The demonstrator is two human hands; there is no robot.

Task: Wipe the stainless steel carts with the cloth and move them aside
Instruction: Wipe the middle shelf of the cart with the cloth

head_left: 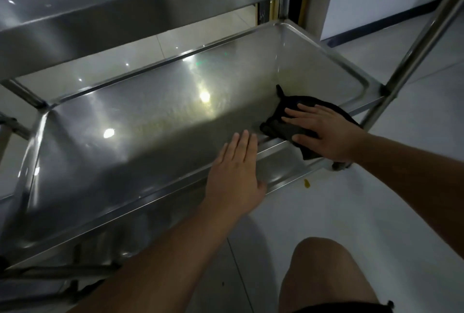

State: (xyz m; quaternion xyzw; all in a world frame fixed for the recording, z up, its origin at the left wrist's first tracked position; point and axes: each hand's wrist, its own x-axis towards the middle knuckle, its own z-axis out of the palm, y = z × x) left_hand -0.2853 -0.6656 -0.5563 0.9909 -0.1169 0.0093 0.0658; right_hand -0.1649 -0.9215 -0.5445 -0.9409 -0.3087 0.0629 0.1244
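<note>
a: start on the left. what's the cart [155, 116] like to handle?

b: it's stainless steel, so i'd judge it stiff and fairly heavy, with a slick, shiny skin. the lower tray sits in front of the person with an upper shelf [150, 6] over it, all on a pale tiled floor [351, 212]. the tray's floor looks glossy, so a palm would slide on it.

a: and the left hand [234, 174]?

b: it lies flat over the near rim of the tray, fingers [244, 142] straight and together, holding nothing. it looks like a bracing hand, which probably keeps the cart from drifting under the wiping.

a: further right?

b: the black cloth [281, 126] is bunched in the right end of the tray, draped partly over the near rim. it's soft, limp and light, and it will crumple rather than keep a shape. the right hand [324, 132] presses on it with flat, spread fingers, not curled round it.

a: where would you take hold?

b: the cloth under a flat palm, so it stays spread against the steel. for moving the cart aside, the upright post [411, 46] at the far right or the rolled rim gives a firm grip. the flat panels are too slippery.

a: anything else?

b: a small yellow speck [306, 183] lies on the floor just below the tray's right corner.
</note>
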